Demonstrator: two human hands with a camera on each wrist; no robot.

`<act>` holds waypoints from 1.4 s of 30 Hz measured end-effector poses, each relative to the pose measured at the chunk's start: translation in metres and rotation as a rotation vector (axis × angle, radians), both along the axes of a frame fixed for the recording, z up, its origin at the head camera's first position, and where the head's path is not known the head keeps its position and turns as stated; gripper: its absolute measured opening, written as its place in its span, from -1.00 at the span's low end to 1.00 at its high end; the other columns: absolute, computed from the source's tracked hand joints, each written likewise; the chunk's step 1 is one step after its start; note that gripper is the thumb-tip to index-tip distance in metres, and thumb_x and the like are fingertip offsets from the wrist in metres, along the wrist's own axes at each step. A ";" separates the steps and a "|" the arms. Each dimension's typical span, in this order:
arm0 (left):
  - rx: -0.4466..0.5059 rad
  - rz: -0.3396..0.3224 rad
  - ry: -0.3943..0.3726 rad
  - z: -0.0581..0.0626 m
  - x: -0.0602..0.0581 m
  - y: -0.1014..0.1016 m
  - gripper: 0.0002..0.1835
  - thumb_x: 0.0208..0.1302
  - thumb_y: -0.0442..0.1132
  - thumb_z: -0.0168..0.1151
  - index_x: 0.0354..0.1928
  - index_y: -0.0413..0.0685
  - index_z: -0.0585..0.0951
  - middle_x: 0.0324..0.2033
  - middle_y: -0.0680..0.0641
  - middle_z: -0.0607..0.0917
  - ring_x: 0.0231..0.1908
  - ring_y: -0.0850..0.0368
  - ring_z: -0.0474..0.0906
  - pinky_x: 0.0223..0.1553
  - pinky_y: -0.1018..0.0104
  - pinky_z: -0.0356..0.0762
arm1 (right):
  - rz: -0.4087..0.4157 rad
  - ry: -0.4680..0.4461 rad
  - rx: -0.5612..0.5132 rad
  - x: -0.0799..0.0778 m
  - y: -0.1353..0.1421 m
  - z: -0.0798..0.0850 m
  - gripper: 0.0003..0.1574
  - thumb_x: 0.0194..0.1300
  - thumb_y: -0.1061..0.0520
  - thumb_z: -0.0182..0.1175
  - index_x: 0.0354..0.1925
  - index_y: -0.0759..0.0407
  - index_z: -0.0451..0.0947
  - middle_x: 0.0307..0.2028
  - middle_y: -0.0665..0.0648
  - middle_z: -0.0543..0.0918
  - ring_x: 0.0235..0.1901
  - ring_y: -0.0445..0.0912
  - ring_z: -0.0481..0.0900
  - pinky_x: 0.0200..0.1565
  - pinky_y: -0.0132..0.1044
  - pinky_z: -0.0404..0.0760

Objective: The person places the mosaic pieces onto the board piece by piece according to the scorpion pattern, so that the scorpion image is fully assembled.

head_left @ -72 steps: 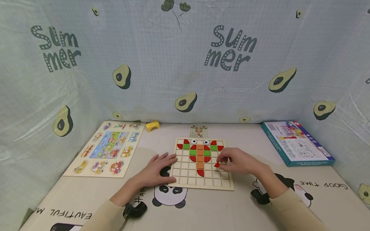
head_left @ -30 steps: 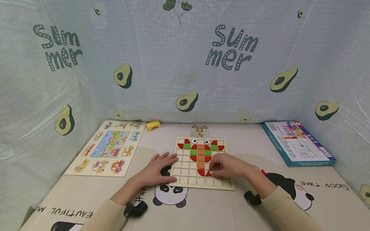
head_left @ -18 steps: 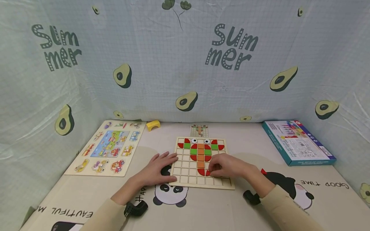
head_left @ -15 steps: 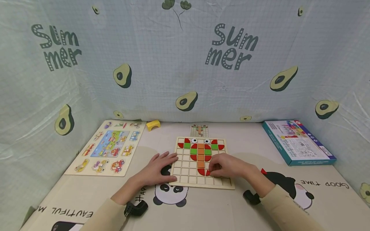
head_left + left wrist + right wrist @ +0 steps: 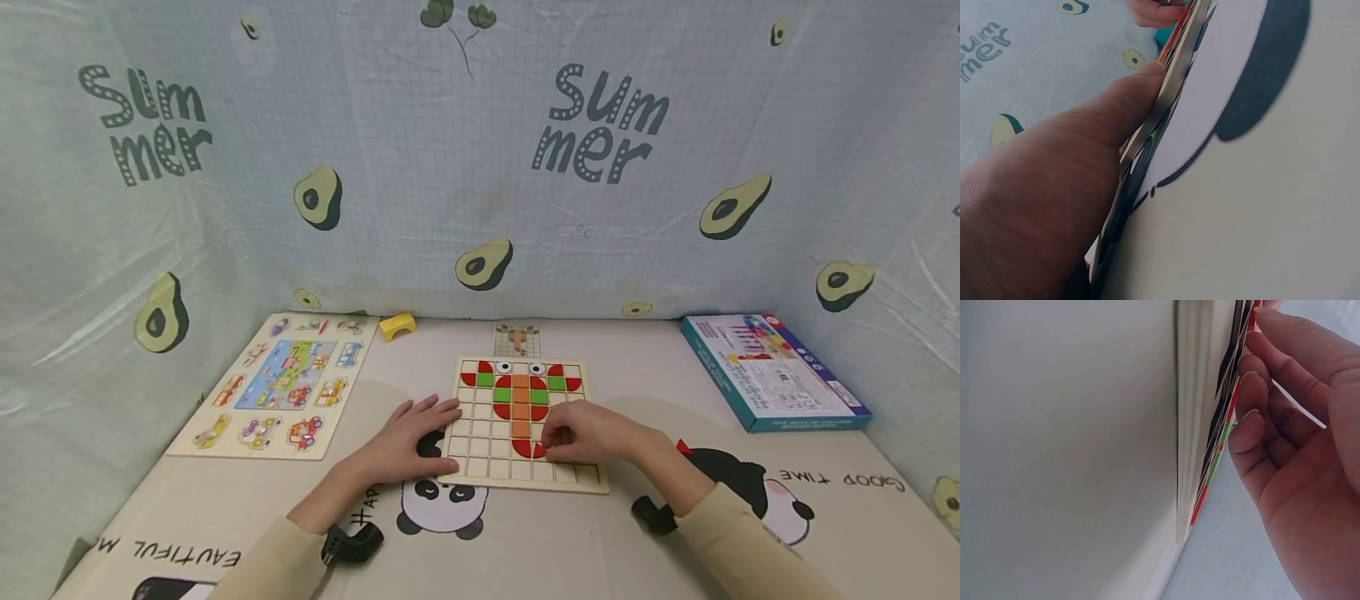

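A square wooden grid board (image 5: 501,468) lies at the middle of the table, bearing red, green and orange tiles and two eye tiles in a creature-like figure. My left hand (image 5: 405,446) rests with spread fingers on the board's left edge; in the left wrist view its thumb (image 5: 1129,100) lies on the rim. My right hand (image 5: 592,429) is over the board's lower right part, thumb and index finger pinching a small red tile (image 5: 539,450) beside the red quarter-round tile (image 5: 521,447) below the orange column. The other right fingers (image 5: 1250,394) are curled, and partly cover the board.
A small pattern card (image 5: 517,341) lies just behind the board. At the left is a vehicle picture puzzle (image 5: 333,433), with a yellow arch block (image 5: 397,326) near its far corner. A teal-edged box (image 5: 780,375) lies at the right. Printed fabric walls stand behind and beside.
My right hand has carried the red tile left and down from above the board's right part into the cell by the red quarter-round tile. It has barely moved lately; my left hand stays put.
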State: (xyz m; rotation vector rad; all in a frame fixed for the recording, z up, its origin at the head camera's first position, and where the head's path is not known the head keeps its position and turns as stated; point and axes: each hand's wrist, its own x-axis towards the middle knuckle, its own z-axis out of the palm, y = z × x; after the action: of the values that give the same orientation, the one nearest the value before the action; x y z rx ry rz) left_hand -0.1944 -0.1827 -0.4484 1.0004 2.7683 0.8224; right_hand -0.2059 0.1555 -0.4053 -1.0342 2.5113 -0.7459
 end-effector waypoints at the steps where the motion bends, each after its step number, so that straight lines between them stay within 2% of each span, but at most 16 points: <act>1: -0.005 -0.001 0.001 0.000 0.000 0.000 -0.13 0.25 0.26 0.32 0.49 -0.02 0.37 0.49 -0.04 0.30 0.52 -0.19 -0.02 0.44 -0.27 -0.22 | -0.006 0.001 -0.001 0.001 0.001 0.000 -0.95 0.31 0.12 0.40 -0.29 -0.01 0.69 -0.39 -0.16 0.55 -0.37 -0.21 0.50 -0.27 -0.34 0.57; 9: -0.008 0.005 -0.009 -0.001 0.002 0.001 -0.13 0.25 0.26 0.32 0.49 -0.03 0.37 0.50 -0.06 0.28 0.52 -0.20 -0.03 0.43 -0.28 -0.23 | -0.056 0.035 0.000 0.004 0.010 0.005 -0.94 0.30 0.11 0.39 -0.30 -0.07 0.67 -0.38 -0.16 0.55 -0.34 -0.19 0.50 -0.26 -0.32 0.57; 15: -0.010 0.005 0.003 0.001 0.002 0.001 -0.14 0.25 0.25 0.32 0.48 -0.03 0.38 0.49 -0.06 0.29 0.51 -0.20 -0.01 0.43 -0.30 -0.21 | -0.076 0.053 -0.029 0.003 0.023 0.010 -0.93 0.30 0.09 0.40 -0.25 -0.01 0.67 -0.36 -0.14 0.55 -0.33 -0.18 0.49 -0.25 -0.33 0.56; 25: -0.017 0.004 -0.001 0.001 0.002 0.000 -0.13 0.25 0.26 0.32 0.48 -0.04 0.38 0.49 -0.07 0.30 0.51 -0.22 0.00 0.42 -0.31 -0.20 | -0.132 0.078 -0.069 0.007 0.055 0.016 -0.87 0.32 0.11 0.37 -0.16 0.07 0.68 -0.32 -0.12 0.55 -0.30 -0.16 0.48 -0.27 -0.33 0.55; 35: -0.019 0.000 0.002 0.002 0.000 0.000 -0.13 0.25 0.26 0.32 0.48 -0.04 0.38 0.49 -0.07 0.29 0.51 -0.21 -0.01 0.42 -0.30 -0.20 | -0.221 0.091 -0.077 0.013 0.094 0.018 -0.70 0.32 0.04 0.39 -0.06 0.16 0.64 -0.30 -0.09 0.56 -0.29 -0.14 0.50 -0.27 -0.34 0.55; 42: -0.014 0.002 -0.002 0.003 0.001 0.000 -0.13 0.25 0.26 0.32 0.48 -0.03 0.38 0.49 -0.08 0.29 0.51 -0.21 -0.01 0.42 -0.30 -0.20 | -0.234 0.114 -0.092 0.018 0.114 0.015 -0.65 0.32 0.02 0.39 -0.03 0.20 0.64 -0.32 -0.10 0.55 -0.31 -0.18 0.48 -0.30 -0.36 0.53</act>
State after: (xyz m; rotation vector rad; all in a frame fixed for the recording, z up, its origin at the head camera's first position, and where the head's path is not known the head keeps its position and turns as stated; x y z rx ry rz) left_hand -0.1930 -0.1824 -0.4458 0.9934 2.7700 0.8033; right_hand -0.1878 0.2700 -0.3898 -0.8413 2.7522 -0.8996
